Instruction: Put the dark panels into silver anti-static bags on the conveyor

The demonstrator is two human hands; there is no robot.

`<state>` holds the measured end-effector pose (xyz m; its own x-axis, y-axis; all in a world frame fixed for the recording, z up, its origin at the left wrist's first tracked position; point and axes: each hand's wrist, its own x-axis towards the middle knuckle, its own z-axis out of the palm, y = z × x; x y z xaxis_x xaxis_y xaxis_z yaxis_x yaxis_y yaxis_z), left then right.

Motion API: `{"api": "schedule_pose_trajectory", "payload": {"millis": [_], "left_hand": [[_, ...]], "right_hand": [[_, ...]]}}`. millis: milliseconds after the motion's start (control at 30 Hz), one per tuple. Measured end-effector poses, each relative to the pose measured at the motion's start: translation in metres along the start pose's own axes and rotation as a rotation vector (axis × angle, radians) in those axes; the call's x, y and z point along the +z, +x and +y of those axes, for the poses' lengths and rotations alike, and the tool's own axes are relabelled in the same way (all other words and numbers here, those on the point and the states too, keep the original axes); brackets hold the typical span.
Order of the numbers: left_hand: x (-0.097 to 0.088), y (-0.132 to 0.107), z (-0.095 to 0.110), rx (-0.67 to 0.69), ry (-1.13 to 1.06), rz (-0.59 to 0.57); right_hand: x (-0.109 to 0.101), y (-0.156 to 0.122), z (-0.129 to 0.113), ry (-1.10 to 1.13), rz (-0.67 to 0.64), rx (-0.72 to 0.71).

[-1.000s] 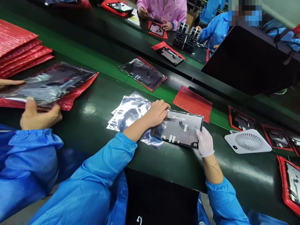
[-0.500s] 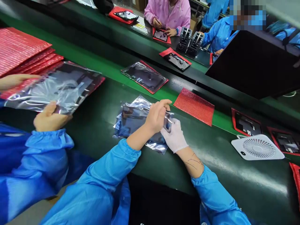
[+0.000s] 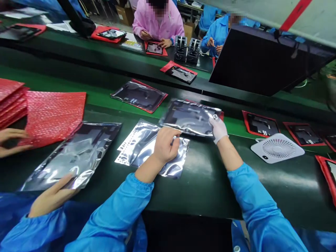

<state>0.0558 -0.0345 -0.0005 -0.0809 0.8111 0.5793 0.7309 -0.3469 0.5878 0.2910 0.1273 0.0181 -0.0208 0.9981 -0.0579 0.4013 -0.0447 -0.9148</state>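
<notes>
With its white glove on, my right hand [image 3: 219,128] grips the right end of a dark flat panel in a clear bag [image 3: 193,118]. This bagged panel lies over a red bubble pouch [image 3: 222,114], of which only a sliver shows. My left hand [image 3: 166,144], bare and with its fingers curled in, is over the shiny silver plastic bags [image 3: 141,140] on the dark green bench. Its fingertips are partly hidden, so anything pinched there does not show. Another bagged panel with a red pouch [image 3: 139,95] lies just beyond the silver bags.
At left, a co-worker's hands [image 3: 52,199] hold a bagged panel [image 3: 76,150] and a red bubble pouch [image 3: 56,115], beside stacked red pouches [image 3: 10,101]. A white fan [image 3: 278,148] lies at right, near panels on red pouches [image 3: 261,124]. A black monitor [image 3: 259,63] overhangs the far side.
My right hand has carried the bagged panel off the silver bags, up and right onto the red pouch. My left hand stays over the bags. The co-worker has taken up a red pouch.
</notes>
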Motion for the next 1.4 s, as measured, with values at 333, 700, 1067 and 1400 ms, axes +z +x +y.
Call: {"api": "schedule_pose_trajectory", "payload": {"millis": [333,700,1067,1400], "left_hand": [[0.035,0.005,-0.021,0.024,0.127,-0.448],[0.037,0.007,-0.029,-0.028,0.139,-0.371],[0.023,0.012,-0.021,-0.11,0.093,-0.295],[0.033,0.007,-0.028,-0.102,0.022,-0.438]], "right_hand": [[-0.087,0.038,0.054,-0.279,0.368,0.068],[-0.087,0.04,0.078,-0.366,0.024,-0.069],[-0.087,0.043,0.085,-0.432,0.032,-0.185],[-0.086,0.04,0.082,-0.488,0.011,-0.133]]}}
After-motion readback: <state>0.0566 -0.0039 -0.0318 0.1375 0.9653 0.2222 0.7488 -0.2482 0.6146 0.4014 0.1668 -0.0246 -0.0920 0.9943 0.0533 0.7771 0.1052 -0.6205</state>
